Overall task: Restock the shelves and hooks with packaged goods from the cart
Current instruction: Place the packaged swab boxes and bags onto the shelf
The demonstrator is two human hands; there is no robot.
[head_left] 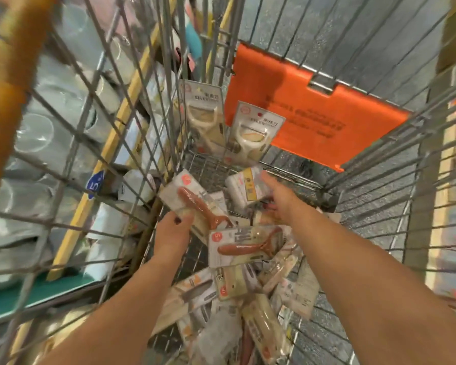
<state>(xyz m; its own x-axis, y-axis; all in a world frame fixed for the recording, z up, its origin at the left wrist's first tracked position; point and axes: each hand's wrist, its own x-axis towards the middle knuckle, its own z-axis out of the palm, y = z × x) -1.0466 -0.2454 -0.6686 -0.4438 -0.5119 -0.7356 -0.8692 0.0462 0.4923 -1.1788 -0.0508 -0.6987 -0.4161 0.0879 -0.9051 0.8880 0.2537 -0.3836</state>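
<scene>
- While both bare arms reach down into the wire cart (374, 164), the left hand (173, 227) grasps a carded peeler with a brown handle (195, 204), thumb on top of the pack's lower edge, the pack tilted up toward the cart's left wall
- Reaching further in, the right hand (281, 198) has its fingers stretched forward onto a small white-and-yellow pack (244, 188); whether it is gripping that pack or only touching it cannot be told through the blur
- Just in front of the left wrist lies a 2nd brown-handled peeler pack (244, 248), flat on top of the heap, handle pointing left
- Below it, more carded goods (221, 306) lie piled and overlapping across the near part of the cart floor
- At the far end, 2 packs of white-handled peelers (250, 133) stand leaning against the cart's wall, side by side
- Behind them an orange plastic flap (300, 101) hangs inside the far wall, with dark print too blurred to read
- Outside the left wall, store shelves (53, 122) hold clear glassware and white cups, and a blue tag (94, 184) shows a 5
</scene>
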